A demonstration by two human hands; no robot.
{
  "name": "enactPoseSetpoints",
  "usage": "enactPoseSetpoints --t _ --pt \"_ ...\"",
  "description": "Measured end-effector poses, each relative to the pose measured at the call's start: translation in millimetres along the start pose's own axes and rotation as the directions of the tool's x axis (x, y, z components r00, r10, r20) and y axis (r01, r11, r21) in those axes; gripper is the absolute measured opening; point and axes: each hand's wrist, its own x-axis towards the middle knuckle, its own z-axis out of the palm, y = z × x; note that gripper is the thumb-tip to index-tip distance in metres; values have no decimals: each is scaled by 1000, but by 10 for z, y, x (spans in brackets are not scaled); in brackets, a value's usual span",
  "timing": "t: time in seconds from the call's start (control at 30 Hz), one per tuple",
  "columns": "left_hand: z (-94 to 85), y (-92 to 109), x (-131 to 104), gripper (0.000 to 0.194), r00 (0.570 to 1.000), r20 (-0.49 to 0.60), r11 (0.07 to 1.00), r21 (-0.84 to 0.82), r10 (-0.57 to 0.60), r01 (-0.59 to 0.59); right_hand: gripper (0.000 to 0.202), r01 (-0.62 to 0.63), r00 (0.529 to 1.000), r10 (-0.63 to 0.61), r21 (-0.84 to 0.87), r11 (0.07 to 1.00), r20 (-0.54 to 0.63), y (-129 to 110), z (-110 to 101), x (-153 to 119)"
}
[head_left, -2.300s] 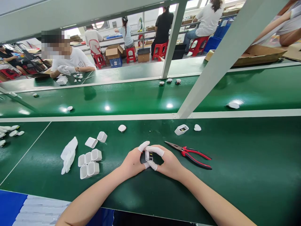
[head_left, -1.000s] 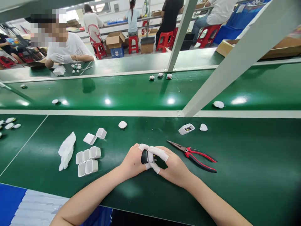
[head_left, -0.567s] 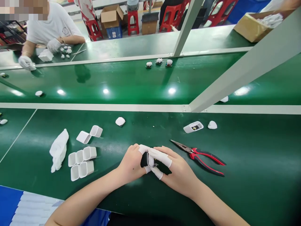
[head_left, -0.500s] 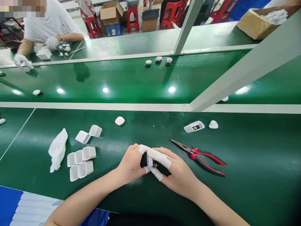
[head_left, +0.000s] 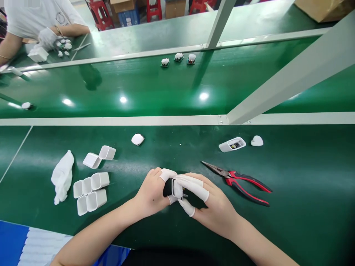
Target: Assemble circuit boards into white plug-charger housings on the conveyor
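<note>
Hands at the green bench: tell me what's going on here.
The left hand and right hand, white covers on some fingers, hold a small white piece between them. Red-and-black pliers lie to the right, untouched, below a white case with parts inside. Seven more white cases sit to the left. Across the bench, another person has a gloved hand beside some small white pieces.

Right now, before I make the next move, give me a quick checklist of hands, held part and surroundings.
1. Left hand on the small white part: ok.
2. Right hand on it too: ok.
3. Part's inside fully in view: not ok, fingers cover some.
4. Any inner piece fully seated: cannot tell.
5. Pliers apart from both hands: ok.
6. White cases apart from left forearm: ok.
</note>
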Motion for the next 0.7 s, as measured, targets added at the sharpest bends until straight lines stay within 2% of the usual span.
enactPoseSetpoints --t 0.27,0.47,0.7 --pt "2 -16 6 35 1000 8 1000 -12 -5 5 49 2 1000 -2 -12 1000 21 4 8 -17" --pt "14 -20 -1 35 1000 -11 1000 6 14 -13 56 58 998 -57 -36 998 11 22 43 -14" --pt "14 -30 1 37 1000 -6 1000 16 13 -13 59 41 999 -41 -79 996 0 -16 60 -4"
